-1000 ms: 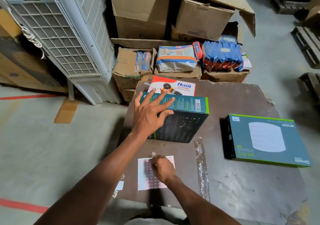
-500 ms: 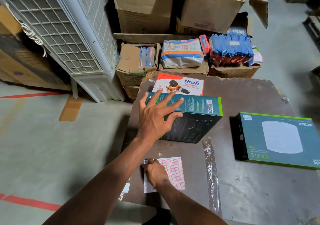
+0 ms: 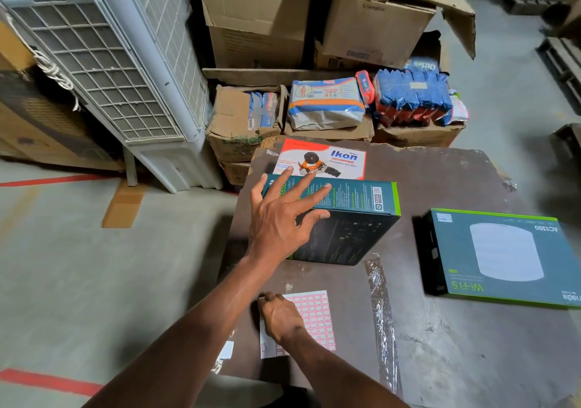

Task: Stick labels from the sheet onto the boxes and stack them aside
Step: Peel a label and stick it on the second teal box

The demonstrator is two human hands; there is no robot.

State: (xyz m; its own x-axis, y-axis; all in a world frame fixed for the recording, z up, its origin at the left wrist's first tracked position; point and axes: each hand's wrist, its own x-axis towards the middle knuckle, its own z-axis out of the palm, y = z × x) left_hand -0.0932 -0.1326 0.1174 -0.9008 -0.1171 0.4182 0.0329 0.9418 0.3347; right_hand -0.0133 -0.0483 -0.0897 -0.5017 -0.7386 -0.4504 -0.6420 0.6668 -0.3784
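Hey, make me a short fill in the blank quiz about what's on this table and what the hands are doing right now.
1. The left hand rests with spread fingers on the dark ____ box that stands on edge.
2. The right hand is on the ____ sheet.
3. The flat box on the right reads Wi-Fi ____.
4. The box behind the standing one is printed with the brand ____.

Missing words: teal; label; 5; Ikon

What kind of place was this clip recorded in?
Most likely a warehouse or stockroom. Opened cardboard cartons are piled behind the work table, packs of blue wrapped goods lie on more cartons, and the bare concrete floor carries red line markings.
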